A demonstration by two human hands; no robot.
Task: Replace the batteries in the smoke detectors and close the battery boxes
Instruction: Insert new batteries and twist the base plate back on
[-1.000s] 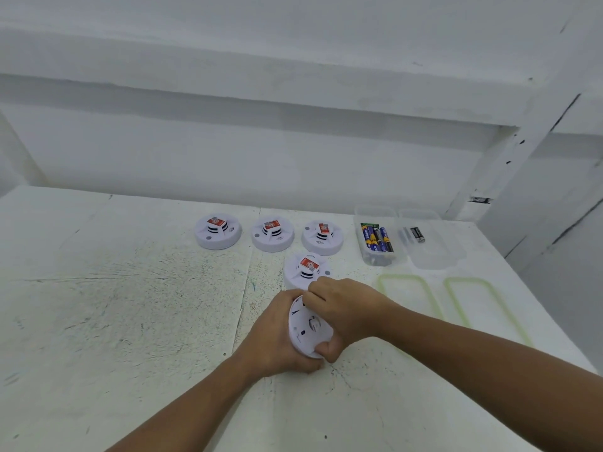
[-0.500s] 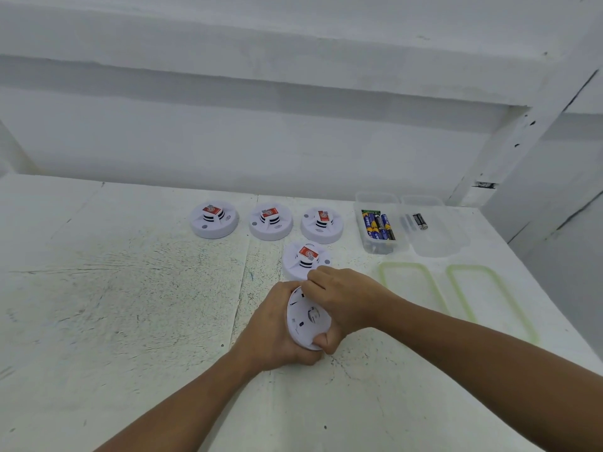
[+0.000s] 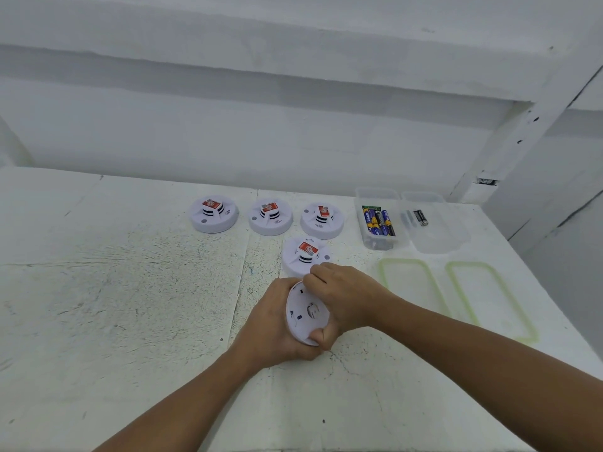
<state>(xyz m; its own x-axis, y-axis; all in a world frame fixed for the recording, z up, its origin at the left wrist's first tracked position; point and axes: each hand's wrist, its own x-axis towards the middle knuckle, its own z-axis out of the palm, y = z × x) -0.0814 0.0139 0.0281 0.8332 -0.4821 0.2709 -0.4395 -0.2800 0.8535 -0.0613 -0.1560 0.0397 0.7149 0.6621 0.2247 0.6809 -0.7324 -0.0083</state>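
Observation:
A white round smoke detector [image 3: 301, 316] is held on edge between both hands, its flat back facing me. My left hand [image 3: 272, 324] cups it from the left. My right hand [image 3: 346, 298] grips its right rim, thumb under the lower edge. A fourth detector [image 3: 305, 256] with a red label lies face up just behind the hands. Three more lie in a row further back: left [image 3: 213, 213], middle [image 3: 270, 217], right [image 3: 322, 220]. A clear box [image 3: 380, 220] holds several blue batteries. Another clear box [image 3: 435, 225] holds a dark battery [image 3: 420, 217].
Two clear lids with green rims, one [image 3: 409, 285] and another [image 3: 489, 298], lie flat on the right of the white table [image 3: 114, 305]. A white wall rises behind the table, and a white post stands at the back right.
The held detector has turned a little between the hands, showing more of its back. The head camera shifted slightly; the other detectors and boxes have not moved.

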